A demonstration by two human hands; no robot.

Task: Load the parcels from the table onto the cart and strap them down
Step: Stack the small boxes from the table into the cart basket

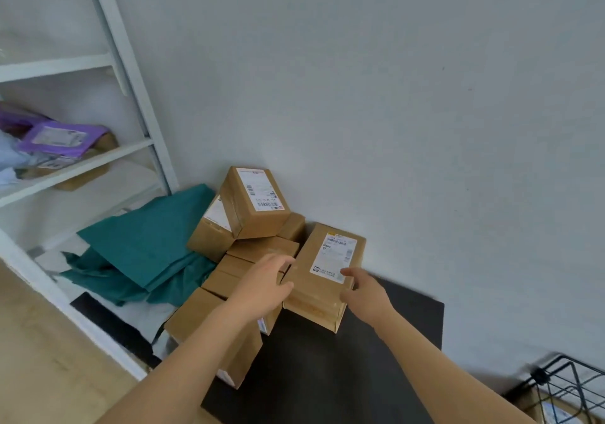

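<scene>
Pickup: flanking labelled parcel (322, 279), 12 o'clock, with spread left hand (263, 289), right hand (366, 297). Next: squeeze sides, carry to cart (540, 374), 4 o'clock.

Labelled cardboard parcels (248, 260) — heaped on table (327, 374)

Shipping labels (333, 257) on the parcels (312, 294) (barcodes (266, 206) too) blurred beyond reading.

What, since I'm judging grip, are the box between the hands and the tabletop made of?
Box: brown cardboard, matte, by its folded edges and the white paper label stuck on top. Tabletop: dark, matte, smooth sheet with no visible grain; perhaps laminate or painted board, which the picture cannot settle.
</scene>
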